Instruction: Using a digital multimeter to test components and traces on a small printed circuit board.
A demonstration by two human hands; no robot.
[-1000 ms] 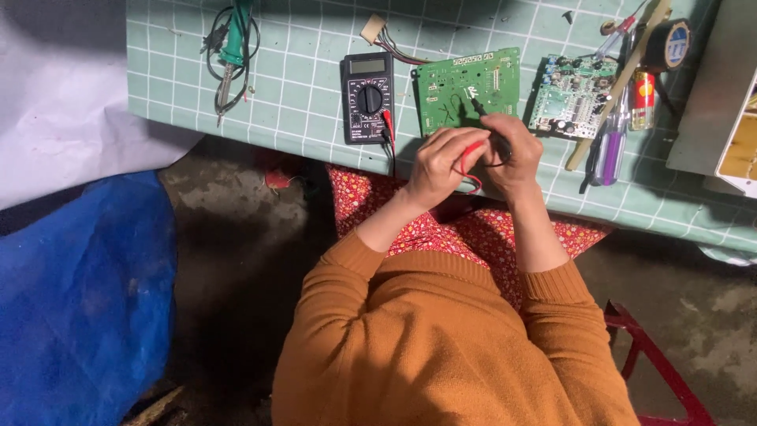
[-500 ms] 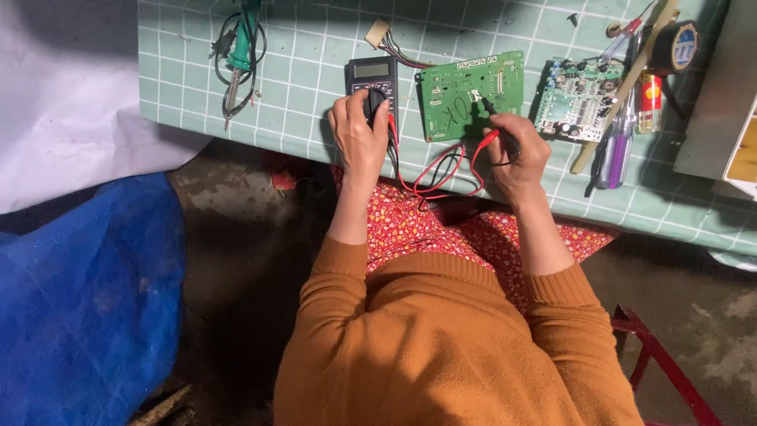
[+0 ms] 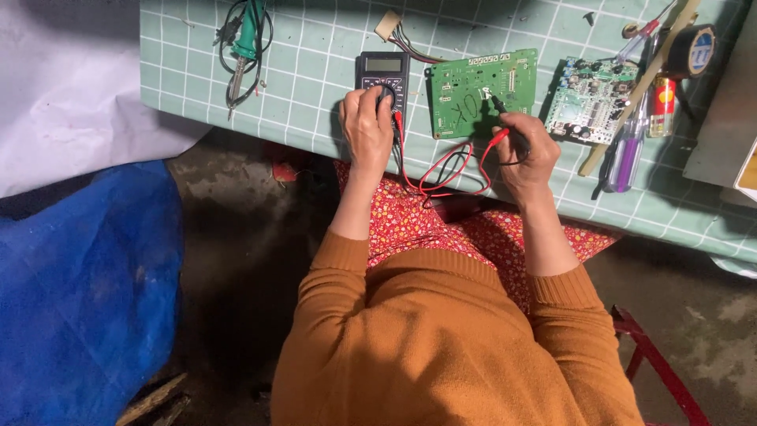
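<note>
My left hand [image 3: 366, 126] rests on the dial of a black multimeter [image 3: 382, 69] that lies on the green checked tablecloth [image 3: 315, 87]. My right hand [image 3: 524, 154] grips the red and black test probes [image 3: 498, 134]; the black probe tip touches the green circuit board [image 3: 481, 91] beside the meter. Red and black leads [image 3: 441, 170] loop from the meter across the table edge to my right hand.
A second, smaller circuit board [image 3: 591, 99] lies right of the first. Past it are a purple-handled screwdriver [image 3: 627, 154], a wooden stick, a red can [image 3: 662, 102] and black tape [image 3: 698, 49]. A green soldering iron [image 3: 244, 43] sits far left. A blue tarp [image 3: 79, 292] covers the floor.
My left hand left the probes and moved left onto the multimeter dial. My right hand kept the probes and set the black tip on the green board.
</note>
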